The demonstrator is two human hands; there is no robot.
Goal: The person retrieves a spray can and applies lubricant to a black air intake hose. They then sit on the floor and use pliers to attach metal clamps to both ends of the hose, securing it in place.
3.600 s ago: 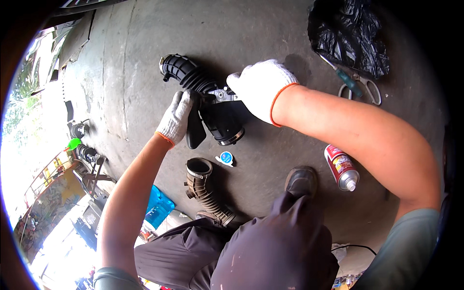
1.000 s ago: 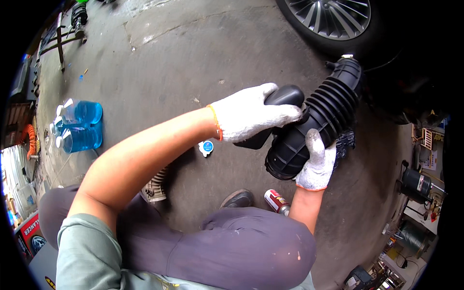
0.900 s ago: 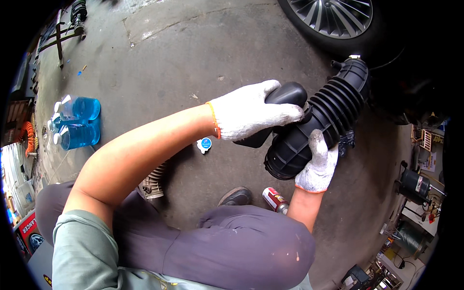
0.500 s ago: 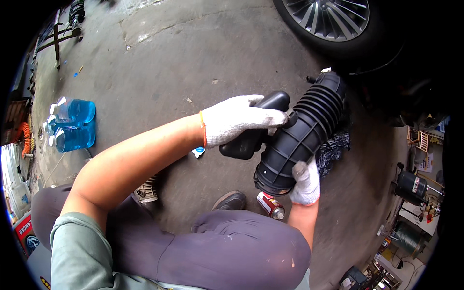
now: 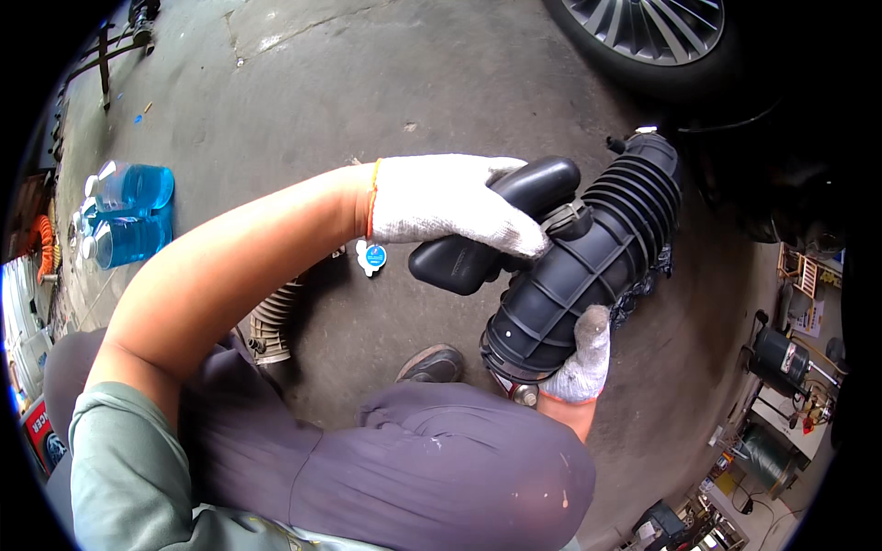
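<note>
A black ribbed air intake hose (image 5: 588,262) slants across in front of me, its bellows end far right, its wide end near my knee. My right hand (image 5: 584,360), in a white knit glove, is closed around the wide end from below, thumb on top. In the same kind of glove, my left hand (image 5: 450,204) grips a smooth black plastic box (image 5: 542,184) at the hose's left side. A short round port (image 5: 570,221) juts from the hose beside my left fingers. I cannot tell whether box and hose are joined; my left hand hides that spot.
A dirty ribbed hose (image 5: 273,321) lies on the floor left of my shoe (image 5: 434,365). Partly hidden under the intake hose is a spray can (image 5: 525,395). Jugs of blue liquid (image 5: 138,216) stand left, a car wheel (image 5: 648,28) far right, black plastic wrapping (image 5: 634,301) beyond my right hand.
The hose and box have shifted slightly right, both hands still on them. More of the port shows beside my left fingers. The spray can is now mostly covered.
</note>
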